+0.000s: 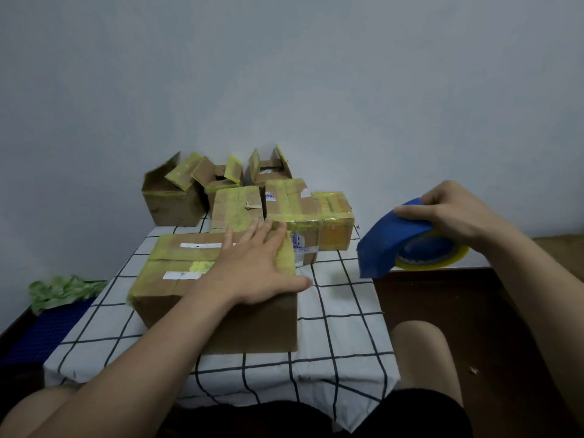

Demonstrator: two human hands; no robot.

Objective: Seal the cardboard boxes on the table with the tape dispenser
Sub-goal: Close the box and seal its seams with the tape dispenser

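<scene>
Nearest cardboard box [252,330]: closed, yellow-taped, on checked table [341,311]. Left hand [252,270] lies flat on its top, fingers straight and spread.
Tape dispenser [385,248]: blue, yellow roll, in the air beyond the table's right edge, right of that box and apart from it. Right hand [455,213] grips it from above.

The near box [227,324] is partly covered by the left hand [256,267]. Its labels [202,245] are too small to be read.
</scene>
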